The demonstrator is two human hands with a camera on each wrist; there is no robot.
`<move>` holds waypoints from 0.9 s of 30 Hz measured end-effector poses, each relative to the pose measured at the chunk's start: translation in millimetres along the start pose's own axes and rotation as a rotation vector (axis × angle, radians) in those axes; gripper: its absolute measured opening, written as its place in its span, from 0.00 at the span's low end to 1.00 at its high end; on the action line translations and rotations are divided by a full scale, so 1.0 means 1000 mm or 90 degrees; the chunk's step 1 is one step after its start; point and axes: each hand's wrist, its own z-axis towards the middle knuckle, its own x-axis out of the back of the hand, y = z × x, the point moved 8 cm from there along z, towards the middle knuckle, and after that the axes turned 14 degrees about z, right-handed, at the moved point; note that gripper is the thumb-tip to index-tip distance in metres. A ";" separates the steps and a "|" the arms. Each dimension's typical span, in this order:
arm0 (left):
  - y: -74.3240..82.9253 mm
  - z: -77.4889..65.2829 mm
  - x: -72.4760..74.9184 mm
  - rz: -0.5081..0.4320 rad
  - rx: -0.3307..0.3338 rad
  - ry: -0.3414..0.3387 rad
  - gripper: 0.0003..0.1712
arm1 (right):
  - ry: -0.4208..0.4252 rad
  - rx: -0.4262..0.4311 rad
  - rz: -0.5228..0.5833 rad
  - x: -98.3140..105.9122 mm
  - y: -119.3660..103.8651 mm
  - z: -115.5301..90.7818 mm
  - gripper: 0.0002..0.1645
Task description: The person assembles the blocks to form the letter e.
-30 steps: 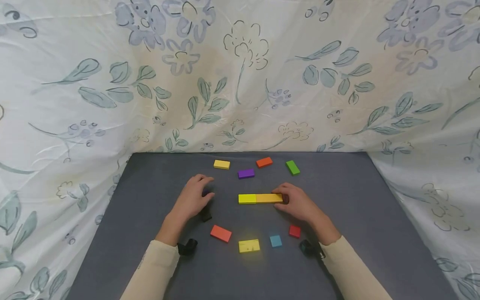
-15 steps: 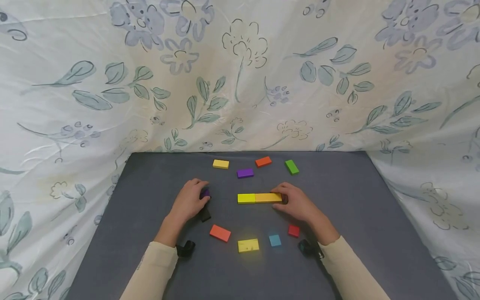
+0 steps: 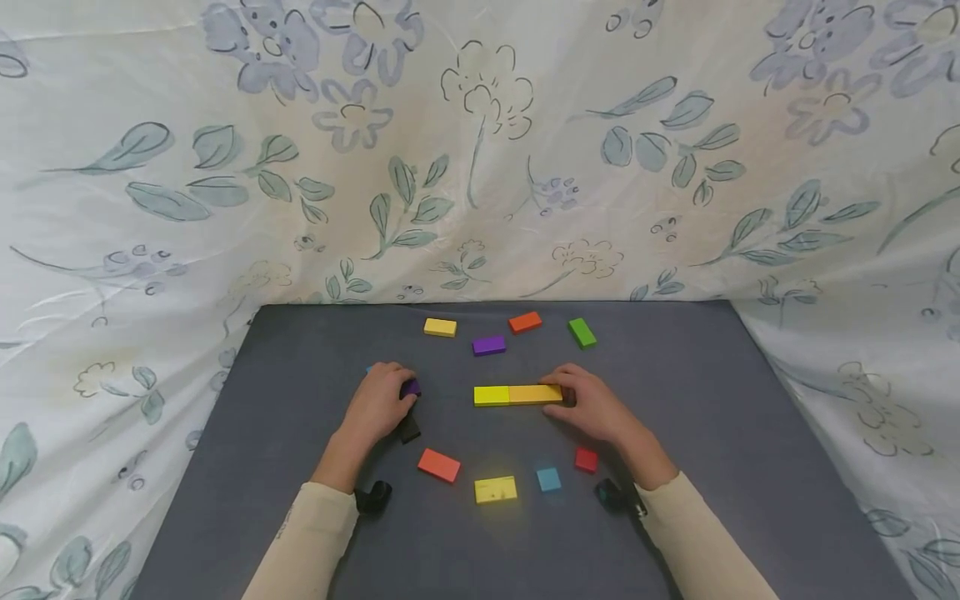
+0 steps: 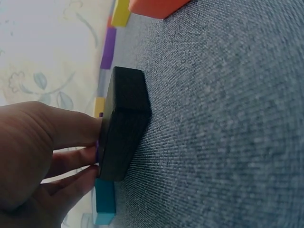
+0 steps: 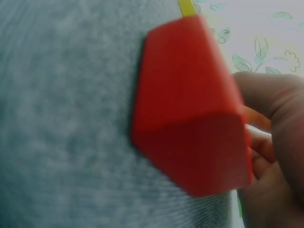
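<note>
My left hand [image 3: 377, 402] pinches a dark purple block [image 3: 410, 387] between thumb and fingers. A black block [image 4: 126, 118] lies right by that hand, nearer me, and a blue block [image 4: 105, 202] shows beyond the fingers. In the table's middle, a yellow block [image 3: 491, 396] and a longer orange block [image 3: 535, 395] lie end to end. With thumb and finger on either long side, my right hand [image 3: 596, 404] grips the orange block's right end. A dark brown piece [image 3: 568, 397] sits inside this grip, mostly hidden. A red block [image 5: 185, 95] looms near the right wrist.
Toward the back lie a pale yellow block [image 3: 440, 327], a purple block [image 3: 489, 346], an orange-red block [image 3: 525, 322] and a green block [image 3: 582, 333]. Nearer me are a coral block [image 3: 438, 465], a yellow block [image 3: 496, 490] and a light blue block [image 3: 548, 479]. Floral cloth [image 3: 480, 275] hangs behind.
The left hand's spread thumb and fingers have come together on the dark purple block, shifting slightly left. The right hand keeps its grip on the orange block, and the row looks unmoved.
</note>
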 end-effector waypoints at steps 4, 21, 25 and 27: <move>0.000 0.001 -0.001 0.003 0.000 -0.006 0.21 | 0.011 0.005 0.024 0.001 0.003 0.000 0.26; 0.007 0.006 0.000 -0.075 -0.040 0.004 0.21 | 0.048 0.032 0.084 0.005 0.010 0.003 0.21; 0.013 0.008 0.002 -0.089 -0.057 0.004 0.21 | 0.055 0.030 0.083 0.006 0.010 0.003 0.20; 0.017 0.008 0.002 -0.084 -0.065 0.001 0.21 | 0.056 0.028 0.082 0.005 0.011 0.003 0.20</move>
